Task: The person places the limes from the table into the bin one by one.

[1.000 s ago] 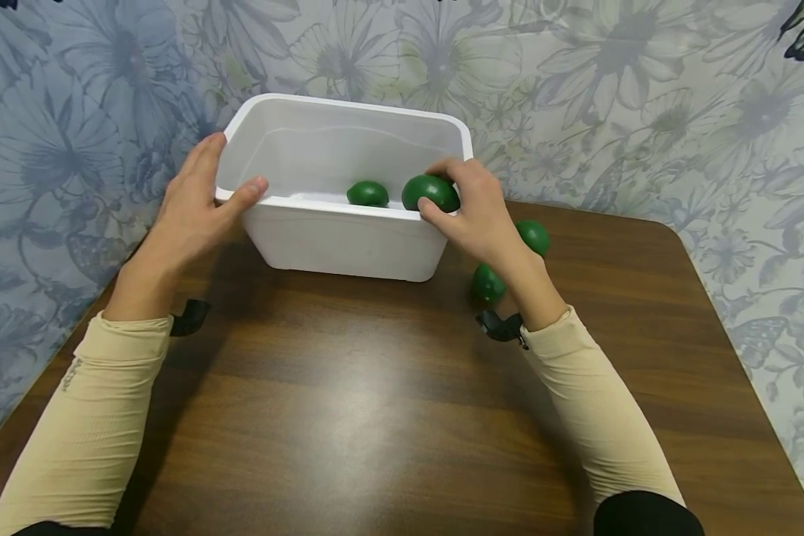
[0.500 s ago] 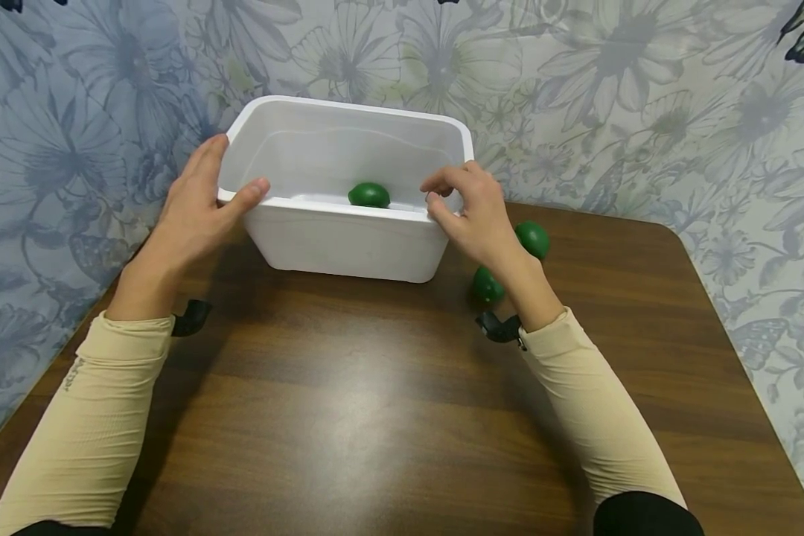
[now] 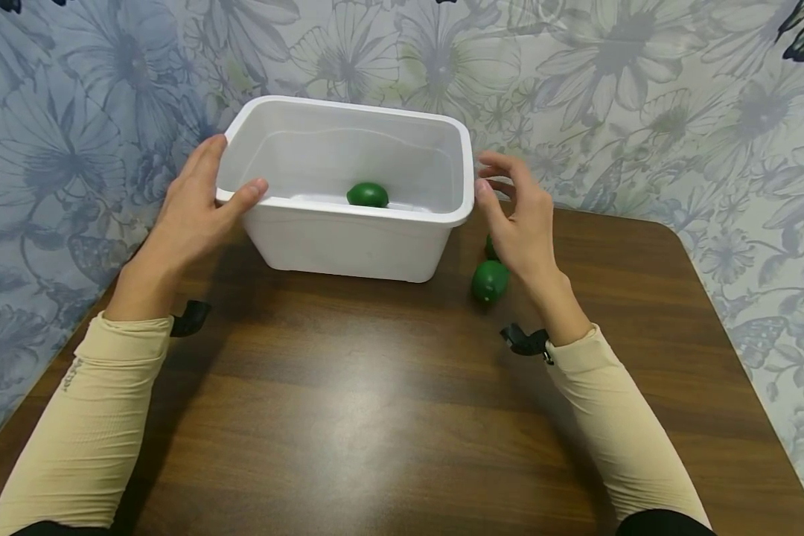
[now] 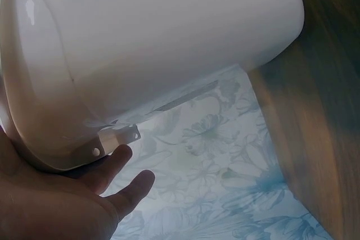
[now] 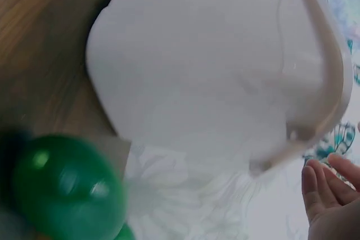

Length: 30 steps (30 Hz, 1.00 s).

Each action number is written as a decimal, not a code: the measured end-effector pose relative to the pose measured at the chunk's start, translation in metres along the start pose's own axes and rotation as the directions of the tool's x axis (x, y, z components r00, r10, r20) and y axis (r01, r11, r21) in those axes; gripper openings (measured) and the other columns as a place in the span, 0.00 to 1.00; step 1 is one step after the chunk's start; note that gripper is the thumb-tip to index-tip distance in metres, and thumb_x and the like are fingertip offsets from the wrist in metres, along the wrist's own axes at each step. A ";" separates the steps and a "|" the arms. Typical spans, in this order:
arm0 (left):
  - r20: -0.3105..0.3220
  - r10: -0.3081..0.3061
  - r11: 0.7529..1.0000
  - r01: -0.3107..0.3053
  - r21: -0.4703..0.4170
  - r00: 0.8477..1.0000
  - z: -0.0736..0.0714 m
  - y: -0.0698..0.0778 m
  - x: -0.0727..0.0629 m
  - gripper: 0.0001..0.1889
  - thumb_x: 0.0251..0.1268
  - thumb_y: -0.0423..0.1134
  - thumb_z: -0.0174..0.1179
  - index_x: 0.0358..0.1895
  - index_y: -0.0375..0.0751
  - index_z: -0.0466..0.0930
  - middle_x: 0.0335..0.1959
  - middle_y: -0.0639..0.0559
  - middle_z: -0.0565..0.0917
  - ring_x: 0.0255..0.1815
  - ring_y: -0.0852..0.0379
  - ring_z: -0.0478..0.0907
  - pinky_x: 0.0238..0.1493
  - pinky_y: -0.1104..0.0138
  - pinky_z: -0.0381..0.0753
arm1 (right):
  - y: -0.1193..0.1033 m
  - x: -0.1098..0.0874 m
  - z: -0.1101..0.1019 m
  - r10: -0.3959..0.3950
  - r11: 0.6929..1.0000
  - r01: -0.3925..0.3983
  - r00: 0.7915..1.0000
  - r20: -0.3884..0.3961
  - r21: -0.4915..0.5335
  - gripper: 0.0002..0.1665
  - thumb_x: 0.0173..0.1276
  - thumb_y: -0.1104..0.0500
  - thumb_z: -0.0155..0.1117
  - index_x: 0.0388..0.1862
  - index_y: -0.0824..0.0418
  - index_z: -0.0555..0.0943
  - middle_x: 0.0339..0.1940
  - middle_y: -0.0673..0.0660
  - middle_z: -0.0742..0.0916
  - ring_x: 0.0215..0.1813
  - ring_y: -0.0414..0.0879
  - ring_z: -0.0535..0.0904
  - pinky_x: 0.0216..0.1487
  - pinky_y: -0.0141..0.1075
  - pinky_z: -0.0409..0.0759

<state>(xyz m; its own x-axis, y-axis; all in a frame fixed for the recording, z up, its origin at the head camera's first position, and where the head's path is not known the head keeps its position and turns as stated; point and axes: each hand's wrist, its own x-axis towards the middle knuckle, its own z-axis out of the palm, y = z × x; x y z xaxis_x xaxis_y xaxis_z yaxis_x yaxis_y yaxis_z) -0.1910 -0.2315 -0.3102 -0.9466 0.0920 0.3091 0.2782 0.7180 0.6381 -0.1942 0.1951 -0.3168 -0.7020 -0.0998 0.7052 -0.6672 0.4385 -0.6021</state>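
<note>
A deep white plastic tub [image 3: 348, 242] stands at the back of the table. My left hand [image 3: 197, 197] holds its left end, thumb over the front rim and fingers along the outside. Inside the tub shows one glossy green, lime-like fruit [image 3: 367, 195]; the front wall hides part of the floor. Just off the tub's right end is my right hand [image 3: 524, 219], fingers loosely bent with nothing between them. Below it on the table lies another green fruit [image 3: 490, 281], with a further one [image 3: 491, 248] mostly hidden behind the hand. The right wrist view shows a green fruit [image 5: 70, 189] up close.
The brown wooden table [image 3: 348, 402] extends toward me and to the right, its right edge slanting. Flower-patterned wallpaper [image 3: 616, 97] rises close behind the tub and along the left side.
My right hand has let go of a larger green fruit inside the tub's right end, where it is out of sight, then moved right, outside the tub. The left hand has stayed put.
</note>
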 end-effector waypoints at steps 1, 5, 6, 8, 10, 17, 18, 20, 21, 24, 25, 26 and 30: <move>0.001 0.000 1.000 0.000 -0.001 1.000 0.000 0.000 0.000 0.47 0.74 0.64 0.56 0.87 0.49 0.49 0.88 0.48 0.51 0.84 0.35 0.54 0.81 0.36 0.52 | -0.001 -0.001 -0.004 0.030 0.999 -0.030 0.999 -0.010 -0.012 0.20 0.79 0.60 0.61 0.64 0.68 0.81 0.60 0.61 0.87 0.60 0.52 0.85 0.64 0.43 0.83; 0.005 -0.004 1.000 0.004 -0.002 1.000 -0.001 0.000 0.000 0.47 0.74 0.64 0.56 0.88 0.50 0.48 0.88 0.48 0.50 0.84 0.35 0.54 0.81 0.36 0.52 | -0.007 -0.007 -0.018 0.141 0.989 -0.141 0.990 -0.001 -0.046 0.18 0.78 0.63 0.61 0.62 0.71 0.81 0.60 0.65 0.87 0.62 0.57 0.84 0.66 0.51 0.82; 0.006 -0.005 1.000 0.005 0.000 1.000 -0.001 0.000 0.000 0.47 0.74 0.64 0.56 0.88 0.50 0.48 0.88 0.48 0.50 0.84 0.35 0.54 0.81 0.36 0.52 | -0.008 -0.008 -0.021 0.164 0.985 -0.163 0.986 0.009 -0.056 0.18 0.78 0.64 0.61 0.62 0.72 0.80 0.60 0.66 0.86 0.62 0.59 0.84 0.66 0.51 0.82; 0.005 -0.005 1.000 0.005 0.001 1.000 -0.002 -0.001 0.000 0.46 0.75 0.64 0.56 0.88 0.50 0.48 0.88 0.48 0.50 0.84 0.35 0.54 0.81 0.36 0.52 | 0.004 -0.011 -0.027 0.207 0.976 -0.203 0.977 0.041 -0.084 0.19 0.78 0.63 0.63 0.63 0.70 0.80 0.61 0.64 0.86 0.64 0.58 0.84 0.67 0.51 0.81; 0.004 -0.004 1.000 0.004 0.002 1.000 -0.002 -0.001 0.000 0.46 0.75 0.64 0.56 0.88 0.50 0.48 0.88 0.48 0.50 0.84 0.35 0.54 0.81 0.36 0.52 | 0.020 -0.015 -0.032 0.248 0.963 -0.238 0.967 0.064 -0.127 0.20 0.77 0.61 0.64 0.64 0.67 0.80 0.63 0.61 0.86 0.64 0.56 0.84 0.68 0.49 0.81; 0.008 0.009 1.000 -0.009 0.003 1.000 -0.001 -0.001 0.001 0.46 0.75 0.64 0.56 0.87 0.50 0.49 0.88 0.45 0.51 0.85 0.35 0.53 0.80 0.35 0.51 | 0.064 -0.035 -0.054 0.409 0.891 -0.373 0.907 0.102 -0.259 0.22 0.78 0.59 0.62 0.68 0.62 0.80 0.68 0.62 0.84 0.71 0.59 0.80 0.71 0.52 0.78; 0.009 0.011 1.000 -0.011 0.004 1.000 -0.001 -0.001 0.001 0.46 0.75 0.64 0.56 0.87 0.49 0.49 0.88 0.45 0.51 0.85 0.35 0.53 0.80 0.35 0.52 | 0.067 -0.037 -0.056 0.436 0.877 -0.395 0.893 0.110 -0.273 0.23 0.78 0.59 0.61 0.69 0.62 0.79 0.69 0.62 0.83 0.72 0.59 0.79 0.72 0.53 0.77; 0.012 0.009 1.000 -0.009 0.006 1.000 0.000 -0.002 0.001 0.47 0.75 0.64 0.56 0.88 0.49 0.48 0.88 0.45 0.50 0.85 0.36 0.52 0.81 0.35 0.51 | 0.074 -0.042 -0.061 0.465 0.858 -0.406 0.874 0.141 -0.313 0.25 0.79 0.59 0.60 0.72 0.61 0.77 0.72 0.64 0.81 0.67 0.62 0.81 0.68 0.52 0.80; 0.012 0.008 1.000 -0.008 0.006 1.000 0.000 -0.002 0.000 0.47 0.75 0.64 0.56 0.88 0.49 0.48 0.88 0.46 0.50 0.85 0.36 0.52 0.81 0.35 0.51 | 0.077 -0.044 -0.063 0.470 0.854 -0.399 0.867 0.167 -0.333 0.25 0.79 0.60 0.59 0.73 0.60 0.76 0.73 0.64 0.79 0.68 0.63 0.79 0.67 0.53 0.79; 0.014 0.002 1.000 -0.002 0.007 1.000 -0.001 -0.004 -0.001 0.47 0.75 0.65 0.56 0.88 0.49 0.47 0.88 0.46 0.49 0.85 0.35 0.52 0.81 0.35 0.51 | 0.085 -0.047 -0.066 0.467 0.850 -0.340 0.839 0.277 -0.403 0.27 0.80 0.62 0.58 0.76 0.61 0.74 0.79 0.67 0.73 0.72 0.68 0.74 0.67 0.61 0.75; 0.014 0.000 1.000 0.000 0.006 1.000 -0.001 -0.004 -0.001 0.47 0.75 0.65 0.56 0.88 0.49 0.47 0.88 0.46 0.49 0.85 0.35 0.52 0.81 0.35 0.51 | 0.087 -0.048 -0.067 0.463 0.851 -0.318 0.829 0.312 -0.419 0.28 0.80 0.63 0.57 0.77 0.61 0.74 0.80 0.67 0.71 0.73 0.69 0.72 0.67 0.63 0.74; 0.014 0.001 1.000 -0.001 0.005 1.000 -0.001 -0.005 -0.001 0.47 0.75 0.64 0.56 0.88 0.49 0.47 0.88 0.46 0.49 0.85 0.35 0.52 0.80 0.34 0.51 | 0.089 -0.049 -0.068 0.463 0.851 -0.302 0.818 0.341 -0.429 0.28 0.79 0.64 0.57 0.77 0.61 0.74 0.82 0.67 0.69 0.74 0.70 0.71 0.67 0.64 0.73; 0.008 0.005 1.000 -0.005 0.003 1.000 -0.001 -0.004 -0.001 0.47 0.74 0.64 0.56 0.88 0.49 0.48 0.88 0.46 0.50 0.85 0.35 0.53 0.80 0.35 0.52 | 0.094 -0.052 -0.071 0.472 0.849 -0.297 0.797 0.376 -0.437 0.29 0.78 0.68 0.58 0.76 0.62 0.75 0.83 0.66 0.67 0.81 0.69 0.63 0.73 0.66 0.68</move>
<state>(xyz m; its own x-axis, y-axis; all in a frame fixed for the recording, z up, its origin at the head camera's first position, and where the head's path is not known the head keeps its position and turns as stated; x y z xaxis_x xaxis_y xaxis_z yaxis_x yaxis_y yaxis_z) -0.1909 -0.2357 -0.3123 -0.9463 0.1015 0.3068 0.2829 0.7193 0.6345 -0.2028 0.3049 -0.3841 -0.9684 -0.2084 0.1369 -0.2492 0.7920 -0.5574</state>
